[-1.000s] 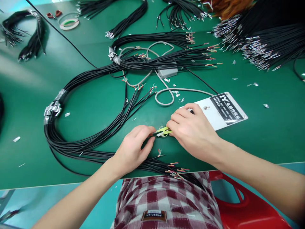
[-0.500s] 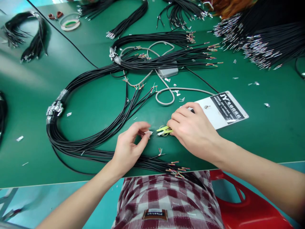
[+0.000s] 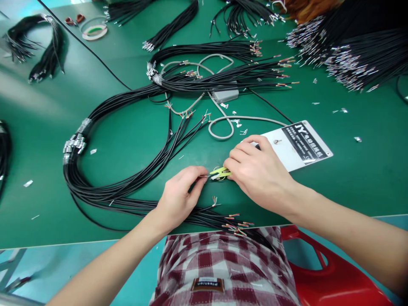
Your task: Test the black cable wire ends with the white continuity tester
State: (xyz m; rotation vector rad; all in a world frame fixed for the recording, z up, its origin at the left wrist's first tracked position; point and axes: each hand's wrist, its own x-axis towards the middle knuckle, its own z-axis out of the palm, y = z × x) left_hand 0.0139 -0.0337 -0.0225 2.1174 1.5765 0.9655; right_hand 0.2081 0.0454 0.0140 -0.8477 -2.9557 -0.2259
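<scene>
My right hand (image 3: 251,168) is closed on a small yellow-green spring clip (image 3: 220,172), its jaws pointing left. Just in front of those jaws, my left hand (image 3: 184,191) pinches something thin and pale, too small to make out. Behind my right hand lies a flat white box (image 3: 276,141) with a black "JY" label, partly covered by the hand. Under and beside my left wrist runs a bundle of black cables (image 3: 127,203). Their stripped ends with coloured wires (image 3: 237,224) lie near the table's front edge, below my hands.
Grey cord (image 3: 248,120) loops from the white box toward a grey block (image 3: 225,93). More black cables (image 3: 360,51) are heaped at the back right. A tape roll (image 3: 94,32) lies back left. White scraps dot the green table (image 3: 38,170); a red stool (image 3: 334,276) stands below.
My left hand has moved slightly right, bringing its pinched fingertips up to the clip's jaws. My right hand stays in place on the clip.
</scene>
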